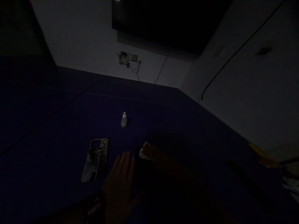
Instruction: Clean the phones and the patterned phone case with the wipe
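We see a small clear bottle with a white dropper cap (124,120) upright on the dark blue table (70,124); its pale label is too dim and small for us to read. Nearer, we find a rectangular phone case with a grey-and-black printed picture (96,161) and a camera cutout at its top; we cannot make out any lettering on it.

Our left hand (120,179) lies relaxed and palm down just right of the case, fingers extended forward and side by side, thumb out to the right, a dark wristwatch (94,207) on its wrist. Our right hand (155,153) reaches in from the lower right, fingers bent over a folded white wipe (145,153), which it grasps at the upper part of a flat black rectangular object (140,174) beside our left hand.
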The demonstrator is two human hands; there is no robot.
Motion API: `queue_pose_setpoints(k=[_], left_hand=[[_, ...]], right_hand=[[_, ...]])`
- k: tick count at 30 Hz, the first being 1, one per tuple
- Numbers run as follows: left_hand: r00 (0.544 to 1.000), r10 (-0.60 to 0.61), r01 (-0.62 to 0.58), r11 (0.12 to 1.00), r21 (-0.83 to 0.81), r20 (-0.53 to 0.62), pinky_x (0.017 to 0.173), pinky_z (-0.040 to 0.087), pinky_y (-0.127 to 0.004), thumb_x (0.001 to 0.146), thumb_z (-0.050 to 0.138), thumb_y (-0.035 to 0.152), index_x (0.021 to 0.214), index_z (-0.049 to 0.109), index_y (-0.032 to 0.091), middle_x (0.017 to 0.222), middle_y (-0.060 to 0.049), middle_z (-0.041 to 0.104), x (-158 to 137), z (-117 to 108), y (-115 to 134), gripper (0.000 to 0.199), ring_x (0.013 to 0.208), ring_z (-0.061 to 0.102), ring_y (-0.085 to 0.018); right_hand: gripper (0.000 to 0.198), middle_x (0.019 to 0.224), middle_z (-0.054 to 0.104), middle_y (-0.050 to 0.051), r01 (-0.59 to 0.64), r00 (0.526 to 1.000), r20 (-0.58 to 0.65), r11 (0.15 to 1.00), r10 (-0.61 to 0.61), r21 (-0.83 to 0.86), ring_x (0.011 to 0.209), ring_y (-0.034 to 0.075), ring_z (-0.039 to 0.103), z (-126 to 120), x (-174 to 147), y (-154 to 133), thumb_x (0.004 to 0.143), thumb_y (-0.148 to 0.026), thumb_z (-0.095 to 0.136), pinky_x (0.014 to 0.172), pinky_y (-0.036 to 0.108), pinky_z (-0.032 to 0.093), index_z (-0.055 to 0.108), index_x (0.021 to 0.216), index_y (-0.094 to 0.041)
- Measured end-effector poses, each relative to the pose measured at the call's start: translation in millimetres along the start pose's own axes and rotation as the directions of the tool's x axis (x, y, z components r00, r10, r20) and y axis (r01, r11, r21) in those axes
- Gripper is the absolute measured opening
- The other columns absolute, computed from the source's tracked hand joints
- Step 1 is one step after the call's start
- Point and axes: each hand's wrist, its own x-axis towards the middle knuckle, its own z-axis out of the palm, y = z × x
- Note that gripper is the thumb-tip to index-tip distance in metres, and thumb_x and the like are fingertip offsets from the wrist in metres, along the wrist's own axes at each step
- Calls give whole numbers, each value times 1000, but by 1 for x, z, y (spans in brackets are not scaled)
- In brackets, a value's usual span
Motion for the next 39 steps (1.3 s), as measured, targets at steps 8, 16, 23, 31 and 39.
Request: queue_pose_setpoints(k=[8, 16, 23, 31, 39], left_hand=[[1000, -18, 19, 1000, -21, 22, 115, 31, -54, 89, 47, 72, 156, 28, 7, 156, -22, 40, -1, 0, 0, 96, 145, 35, -41], [1000, 0, 0, 999, 32, 9, 115, 30, -53, 88, 48, 73, 153, 35, 6, 154, -24, 42, -1, 0, -1, 94, 144, 37, -40], [1000, -17, 17, 1000, 19, 5, 114, 31, -52, 88, 49, 71, 154, 34, 7, 155, -22, 41, 0, -1, 0, 93, 144, 37, -40], [1000, 3, -3, 999, 54, -15, 115, 30, -51, 88, 46, 75, 155, 30, 8, 155, -23, 41, 0, 0, -1, 96, 144, 37, -39], [1000, -6, 7, 999, 54, -27, 114, 29, -51, 87, 48, 75, 155, 29, 7, 155, -23, 41, -1, 0, 0, 98, 142, 39, -40]], right_hand=[[50, 159, 41, 6, -28, 999, -28, 998, 29, 55, 150, 19, 31, -1, -7, 4, 102, -21, 34, 124, 49, 27, 44, 151, -25], [34, 134, 59, 11, 17, 1000, -15, 999, -16, 30, 116, 26, 61, -11, -6, -3, 100, -36, 58, 97, 49, 53, 59, 129, -20], [31, 129, 61, 10, 19, 1000, -25, 999, -18, 31, 108, 23, 64, -10, -7, -9, 100, -35, 59, 91, 44, 56, 60, 126, -19], [32, 131, 60, 10, 32, 999, -5, 999, -32, 36, 111, 24, 63, -7, -9, -10, 100, -35, 58, 93, 46, 55, 60, 127, -19], [45, 158, 42, 6, 39, 999, 20, 999, -40, 29, 148, 21, 35, -10, -24, -10, 105, -25, 37, 121, 43, 32, 45, 150, -28]])
